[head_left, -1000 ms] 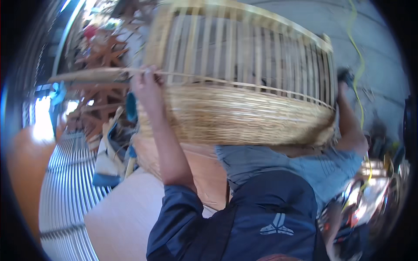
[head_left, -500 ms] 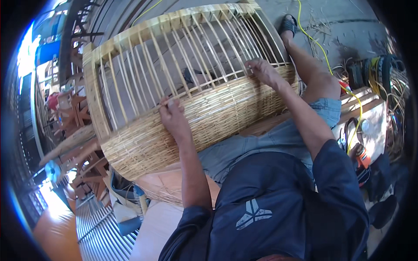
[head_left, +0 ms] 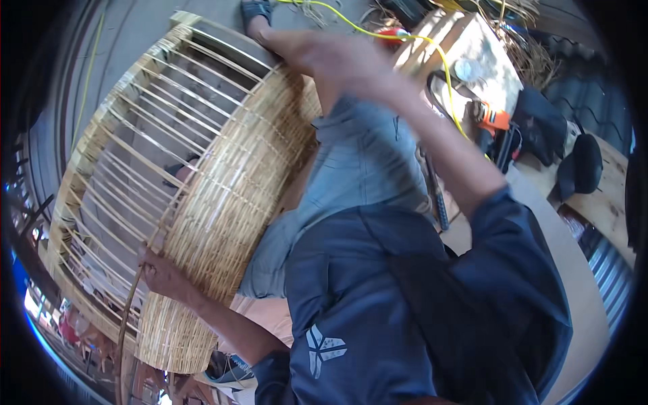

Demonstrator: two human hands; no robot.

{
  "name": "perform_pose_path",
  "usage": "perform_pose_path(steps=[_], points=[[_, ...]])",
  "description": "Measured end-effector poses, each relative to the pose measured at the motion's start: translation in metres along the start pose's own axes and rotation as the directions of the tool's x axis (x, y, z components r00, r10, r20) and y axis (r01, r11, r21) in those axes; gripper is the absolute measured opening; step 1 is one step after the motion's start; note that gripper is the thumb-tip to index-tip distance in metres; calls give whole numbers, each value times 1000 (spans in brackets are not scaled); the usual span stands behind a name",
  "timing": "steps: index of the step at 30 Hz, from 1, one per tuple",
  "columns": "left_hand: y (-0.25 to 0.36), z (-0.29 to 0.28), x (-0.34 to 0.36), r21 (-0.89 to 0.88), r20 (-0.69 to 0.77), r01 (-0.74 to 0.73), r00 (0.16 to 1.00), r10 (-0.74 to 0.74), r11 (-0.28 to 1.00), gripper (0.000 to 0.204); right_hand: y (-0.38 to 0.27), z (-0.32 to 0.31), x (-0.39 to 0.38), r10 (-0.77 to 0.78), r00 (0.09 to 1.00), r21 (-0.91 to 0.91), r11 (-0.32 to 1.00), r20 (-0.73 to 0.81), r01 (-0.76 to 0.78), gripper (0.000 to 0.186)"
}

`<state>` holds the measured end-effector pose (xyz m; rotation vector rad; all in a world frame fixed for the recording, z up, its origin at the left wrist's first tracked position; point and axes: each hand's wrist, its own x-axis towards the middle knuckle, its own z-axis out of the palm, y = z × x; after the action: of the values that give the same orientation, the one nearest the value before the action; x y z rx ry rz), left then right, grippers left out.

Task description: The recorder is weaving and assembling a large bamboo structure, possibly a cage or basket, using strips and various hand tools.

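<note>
A wooden frame [head_left: 75,165] with thin bare rods across it lies slanted to my left. Its near part is covered by a tight weave of pale cane [head_left: 223,196], rounded over the edge. At the border between weave and bare rods, my left hand [head_left: 165,277] is closed with the fingers pinched on a long thin cane strip [head_left: 125,324], which hangs down toward the lower left. My right hand [head_left: 351,67] is in the air above my leg, past the top end of the weave; motion smears its fingers, so what it holds, if anything, does not show.
At the upper right, a yellow cord [head_left: 445,64] runs over a wooden bench [head_left: 472,40]. An orange-and-black tool [head_left: 496,119] lies near it, beside dark cloth-like items [head_left: 540,125]. Loose cane strips [head_left: 530,57] are heaped behind. My sandalled foot [head_left: 255,9] stands beyond the frame.
The view has turned to the right, so the frame now appears on the left. My right hand has left the weave and swung up and away. My left hand stays at the weave's edge.
</note>
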<state>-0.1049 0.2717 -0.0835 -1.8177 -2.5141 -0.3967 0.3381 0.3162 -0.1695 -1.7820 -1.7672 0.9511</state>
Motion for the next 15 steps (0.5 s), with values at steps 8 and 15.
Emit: perform_pose_path(steps=[8,15], points=[[-17,19,15,511,-48,-72,993,112,856,55,85,-92,-191,697,711,-404,626,-91,-666,35],[-16,22,7,347,-26,4,1000,5,938,56,75,-16,-257,758,629,-116,618,-176,-777,28]])
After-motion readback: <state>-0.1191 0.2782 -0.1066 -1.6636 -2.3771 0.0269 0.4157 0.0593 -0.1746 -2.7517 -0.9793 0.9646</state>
